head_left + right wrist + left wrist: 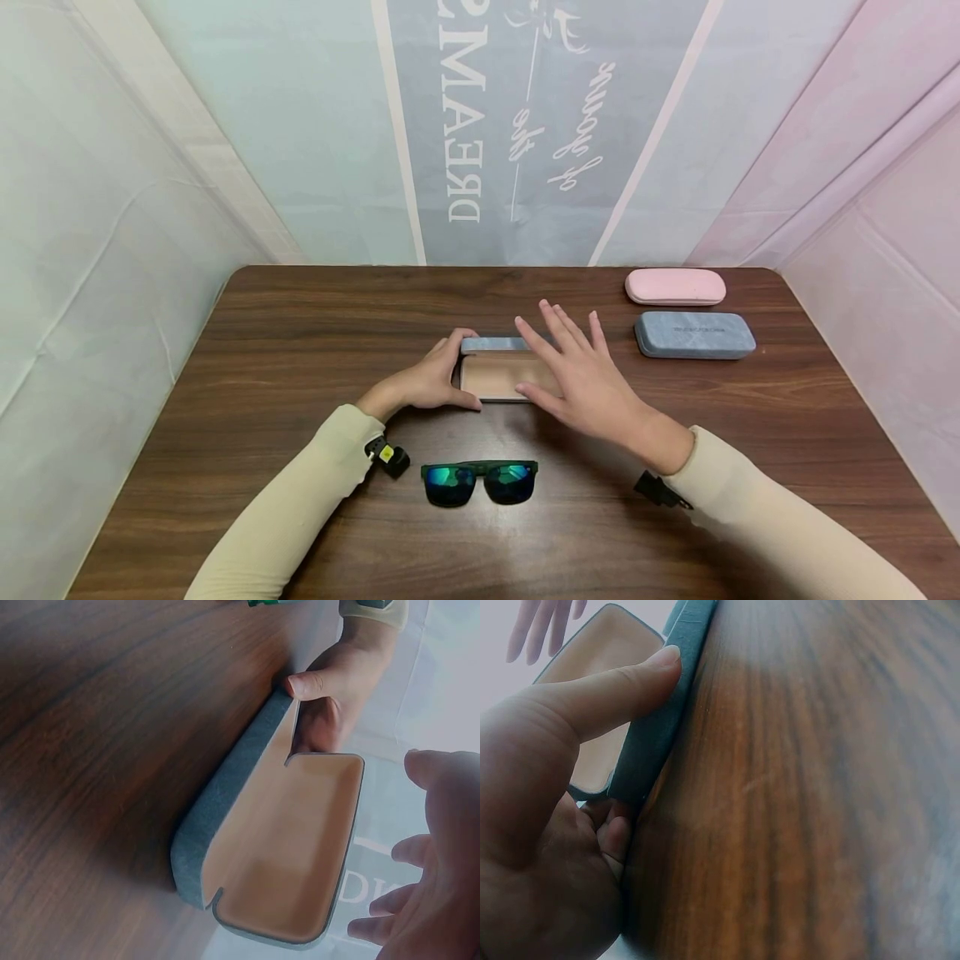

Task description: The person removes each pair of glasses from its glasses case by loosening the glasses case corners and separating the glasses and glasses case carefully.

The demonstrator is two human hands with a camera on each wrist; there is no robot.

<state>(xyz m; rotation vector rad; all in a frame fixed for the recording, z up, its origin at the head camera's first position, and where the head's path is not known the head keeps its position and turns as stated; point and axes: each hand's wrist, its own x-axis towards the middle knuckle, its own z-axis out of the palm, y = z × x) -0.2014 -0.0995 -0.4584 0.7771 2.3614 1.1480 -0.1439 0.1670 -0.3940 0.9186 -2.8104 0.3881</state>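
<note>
Sunglasses (480, 469): nearest item, on bench (300, 350).
Open case (495, 379): beyond sunglasses, long axis left-to-right.
Left hand (432, 375): nearer, grips case's left end.
Right hand (588, 383): fingers spread, empty, off the case.

A person's left arm (292, 500) angles in from 7 o'clock, left hand (420, 379) curled in a grip, thumb (465, 401) toward 3; right arm (787, 508) from 4, right hand (592, 387) splayed, fingers (537, 343) toward 11.

Head view from above, forward and down; wrist views low, close, open case (281, 836) in both.
</note>
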